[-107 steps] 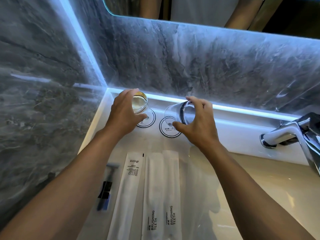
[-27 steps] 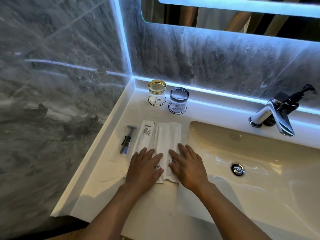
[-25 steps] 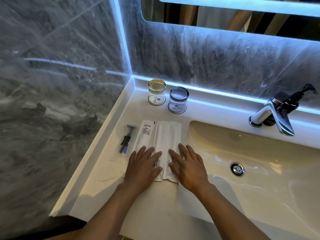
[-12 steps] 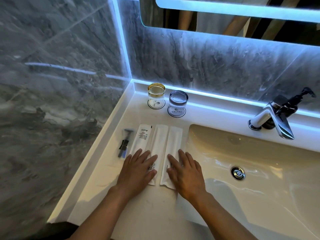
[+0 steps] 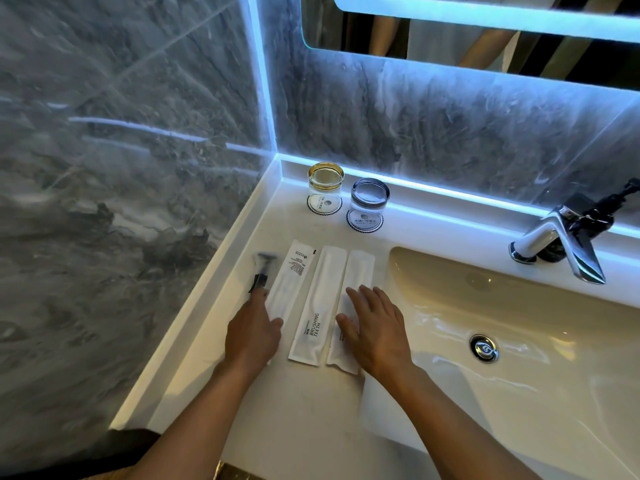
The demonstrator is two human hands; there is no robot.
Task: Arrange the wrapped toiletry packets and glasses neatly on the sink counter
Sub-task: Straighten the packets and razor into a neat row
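The three white packets have been fanned apart since a second ago: they lay bunched and overlapping under both palms, and now each sits in its own lane on the worktop (image 5: 304,403), parallel and just beside one another. The left hand (image 5: 251,332) has shifted outward — its fingers lie flat and together, the fingertips touching the lower end of the razor packet (image 5: 261,275) while the thumb rests on the printed packet (image 5: 289,282). The right hand (image 5: 375,329) is spread open, palm down on the right-hand toothbrush packet (image 5: 358,271), close to the sink basin's (image 5: 502,306) edge. Between them the middle toothbrush packet (image 5: 320,299) lies free, touched by neither hand. Neither hand pinches anything; both only press and slide. At the back, the gold-rimmed glass (image 5: 325,185) and the grey-rimmed glass (image 5: 369,202) stand on their coasters, unchanged. The row looks nearly settled — likely only the razor needs nudging into line.
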